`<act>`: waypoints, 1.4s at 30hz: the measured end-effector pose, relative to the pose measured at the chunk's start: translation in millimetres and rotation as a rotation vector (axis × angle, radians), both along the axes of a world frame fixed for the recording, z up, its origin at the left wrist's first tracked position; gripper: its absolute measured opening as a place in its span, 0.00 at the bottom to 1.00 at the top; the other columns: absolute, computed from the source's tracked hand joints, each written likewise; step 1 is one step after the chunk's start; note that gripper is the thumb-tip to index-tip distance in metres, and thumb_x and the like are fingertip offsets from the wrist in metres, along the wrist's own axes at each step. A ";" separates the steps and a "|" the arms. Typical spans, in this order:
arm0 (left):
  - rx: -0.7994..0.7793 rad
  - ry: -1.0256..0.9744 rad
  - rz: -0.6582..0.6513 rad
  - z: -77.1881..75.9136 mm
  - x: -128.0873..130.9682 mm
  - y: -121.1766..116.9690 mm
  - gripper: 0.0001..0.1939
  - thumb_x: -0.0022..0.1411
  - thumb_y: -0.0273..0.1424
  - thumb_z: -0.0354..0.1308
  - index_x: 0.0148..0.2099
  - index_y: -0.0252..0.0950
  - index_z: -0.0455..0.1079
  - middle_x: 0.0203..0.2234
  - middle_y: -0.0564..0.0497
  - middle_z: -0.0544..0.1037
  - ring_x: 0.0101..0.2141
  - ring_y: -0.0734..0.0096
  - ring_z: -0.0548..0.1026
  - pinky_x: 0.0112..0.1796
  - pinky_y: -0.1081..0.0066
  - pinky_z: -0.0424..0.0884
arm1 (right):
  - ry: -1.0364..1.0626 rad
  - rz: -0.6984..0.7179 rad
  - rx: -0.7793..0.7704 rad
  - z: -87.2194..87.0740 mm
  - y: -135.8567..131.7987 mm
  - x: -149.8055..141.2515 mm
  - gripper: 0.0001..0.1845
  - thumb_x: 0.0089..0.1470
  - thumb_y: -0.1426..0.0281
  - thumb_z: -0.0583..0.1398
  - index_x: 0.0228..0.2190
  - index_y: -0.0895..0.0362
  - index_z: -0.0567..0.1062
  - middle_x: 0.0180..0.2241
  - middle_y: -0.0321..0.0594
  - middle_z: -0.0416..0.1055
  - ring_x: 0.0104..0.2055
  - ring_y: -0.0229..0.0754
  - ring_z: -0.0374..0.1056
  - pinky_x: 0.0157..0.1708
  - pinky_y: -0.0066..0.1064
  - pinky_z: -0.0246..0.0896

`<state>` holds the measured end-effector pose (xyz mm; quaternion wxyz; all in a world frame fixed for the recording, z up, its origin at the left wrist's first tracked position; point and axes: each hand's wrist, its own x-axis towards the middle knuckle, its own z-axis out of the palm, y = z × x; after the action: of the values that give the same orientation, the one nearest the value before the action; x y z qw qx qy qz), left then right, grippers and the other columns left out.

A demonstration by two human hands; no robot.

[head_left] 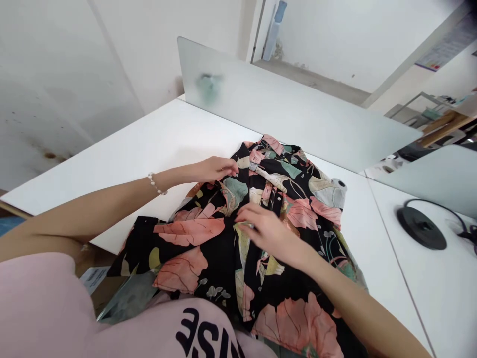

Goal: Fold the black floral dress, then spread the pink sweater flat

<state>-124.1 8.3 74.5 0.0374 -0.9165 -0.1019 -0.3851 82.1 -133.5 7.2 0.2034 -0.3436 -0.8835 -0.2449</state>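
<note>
A black floral shirt (298, 214) with large pink flowers and green leaves lies front up, its collar toward the far side and its hem hanging over the near table edge. My right hand (266, 231) is on the front placket, with thumb and fingers bent together on the fabric at its edge. Above the shirt's left shoulder, my left hand (216, 169) has loosely curved fingers, and nothing shows in them. One sleeve is spread toward the lower left.
The white table (160, 132) is bounded at the back by a frosted divider (298, 109). On the right are a round black base (421, 227) with a cable and a small white and black object (339, 184). Below the table's near edge sits an opened cardboard box (106, 293).
</note>
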 end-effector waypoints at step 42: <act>0.330 -0.252 0.342 60.2 11.0 89.2 0.18 0.52 0.21 0.45 0.41 0.35 0.72 0.36 0.44 0.75 0.39 0.60 0.72 0.42 0.66 0.64 | 0.261 -0.445 0.319 -30.8 -0.9 137.0 0.14 0.56 0.61 0.59 0.39 0.57 0.69 0.44 0.52 0.65 0.47 0.53 0.66 0.42 0.44 0.67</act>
<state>-113.1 97.5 134.6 0.2377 -0.8122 -0.1950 -0.4958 219.1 -134.3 -23.6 0.3081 -0.5212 -0.7031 -0.3729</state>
